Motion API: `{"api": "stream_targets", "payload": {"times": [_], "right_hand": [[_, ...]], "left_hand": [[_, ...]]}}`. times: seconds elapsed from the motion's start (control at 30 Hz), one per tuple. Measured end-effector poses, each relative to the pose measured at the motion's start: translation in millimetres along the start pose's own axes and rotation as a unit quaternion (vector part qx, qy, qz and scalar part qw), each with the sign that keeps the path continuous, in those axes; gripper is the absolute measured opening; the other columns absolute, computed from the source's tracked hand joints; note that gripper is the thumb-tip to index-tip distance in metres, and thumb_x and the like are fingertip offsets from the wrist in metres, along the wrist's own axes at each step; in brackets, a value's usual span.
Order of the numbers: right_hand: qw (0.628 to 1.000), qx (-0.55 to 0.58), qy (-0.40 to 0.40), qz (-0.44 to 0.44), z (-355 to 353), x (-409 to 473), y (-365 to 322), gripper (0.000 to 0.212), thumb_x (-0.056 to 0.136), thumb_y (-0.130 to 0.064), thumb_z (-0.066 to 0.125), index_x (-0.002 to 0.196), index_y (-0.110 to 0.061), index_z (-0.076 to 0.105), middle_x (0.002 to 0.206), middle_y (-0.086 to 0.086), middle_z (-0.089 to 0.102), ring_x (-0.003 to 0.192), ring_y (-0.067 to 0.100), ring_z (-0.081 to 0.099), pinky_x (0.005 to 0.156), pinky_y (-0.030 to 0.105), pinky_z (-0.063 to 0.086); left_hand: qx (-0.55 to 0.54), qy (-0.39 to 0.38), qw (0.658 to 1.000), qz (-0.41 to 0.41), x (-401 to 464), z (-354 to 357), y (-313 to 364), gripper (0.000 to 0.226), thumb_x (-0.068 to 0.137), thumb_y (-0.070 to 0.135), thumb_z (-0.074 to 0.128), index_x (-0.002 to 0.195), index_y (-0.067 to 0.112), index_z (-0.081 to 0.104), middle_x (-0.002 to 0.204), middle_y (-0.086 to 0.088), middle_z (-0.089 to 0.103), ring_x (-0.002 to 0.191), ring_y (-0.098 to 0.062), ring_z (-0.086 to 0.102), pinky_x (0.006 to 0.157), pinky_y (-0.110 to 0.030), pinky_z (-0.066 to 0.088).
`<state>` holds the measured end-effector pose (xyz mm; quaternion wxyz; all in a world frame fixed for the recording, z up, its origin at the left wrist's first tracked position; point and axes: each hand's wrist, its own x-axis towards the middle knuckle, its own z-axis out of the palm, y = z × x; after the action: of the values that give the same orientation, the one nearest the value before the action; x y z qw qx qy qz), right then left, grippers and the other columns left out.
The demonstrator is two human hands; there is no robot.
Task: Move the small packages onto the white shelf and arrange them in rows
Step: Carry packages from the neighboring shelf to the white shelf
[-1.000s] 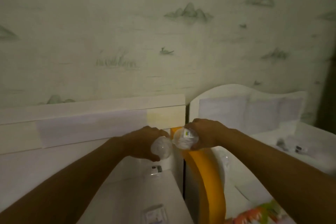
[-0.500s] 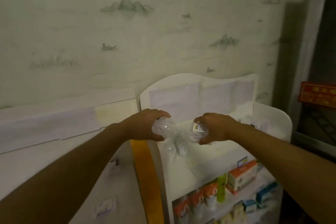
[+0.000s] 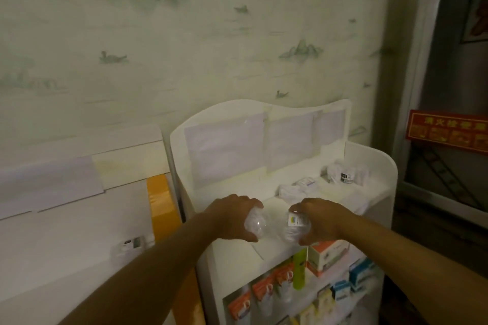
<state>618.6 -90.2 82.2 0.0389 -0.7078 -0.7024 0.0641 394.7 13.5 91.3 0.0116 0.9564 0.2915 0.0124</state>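
- Left hand [image 3: 232,216] grips a clear plastic package [image 3: 254,223] over the front edge of the white shelf [image 3: 369,158].
- Right hand [image 3: 320,220] grips a labelled clear package [image 3: 294,224] just beside it.
- Small packages [image 3: 298,187] lie near the shelf's back right corner.

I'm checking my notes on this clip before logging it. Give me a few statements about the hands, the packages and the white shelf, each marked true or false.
1. Each hand grips a clear-wrapped package. True: the left hand and the right hand each hold one.
2. Both hands are over the white shelf. True.
3. The top tier of the shelf holds no packages yet. False: several small packages already lie on it toward the right.
4. The package in the right hand shows a label. True.
5. The lower tiers are bare. False: coloured boxes fill them.
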Motion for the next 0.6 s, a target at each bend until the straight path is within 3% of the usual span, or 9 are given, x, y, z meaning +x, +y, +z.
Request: {"api": "stream_targets", "payload": {"times": [0.3,0.6], "right_hand": [[1.000,-0.016,-0.022,0.010,3.9,57.8,20.6,0.079,0.072,-0.048,0.077,0.140,-0.027,0.043,0.134,0.002,0.053,0.120,0.022,0.051,0.100,0.033,0.043],[0.999,-0.002,-0.049,0.008,56.4,125.9,10.4,0.079,0.071,-0.047,0.076,0.139,-0.027,0.042,0.135,0.004,0.053,0.122,0.027,0.048,0.101,0.040,0.044]], "left_hand": [[0.020,-0.059,0.997,-0.044,48.6,21.7,-21.6,0.082,0.070,0.058,0.073,0.138,0.028,0.038,0.134,0.000,0.053,0.118,-0.023,0.053,0.099,-0.039,0.046],[0.097,-0.171,0.976,-0.097,80.8,67.2,-39.4,0.081,0.072,0.057,0.073,0.133,0.013,0.043,0.126,-0.009,0.058,0.114,-0.027,0.057,0.091,-0.040,0.043]]}}
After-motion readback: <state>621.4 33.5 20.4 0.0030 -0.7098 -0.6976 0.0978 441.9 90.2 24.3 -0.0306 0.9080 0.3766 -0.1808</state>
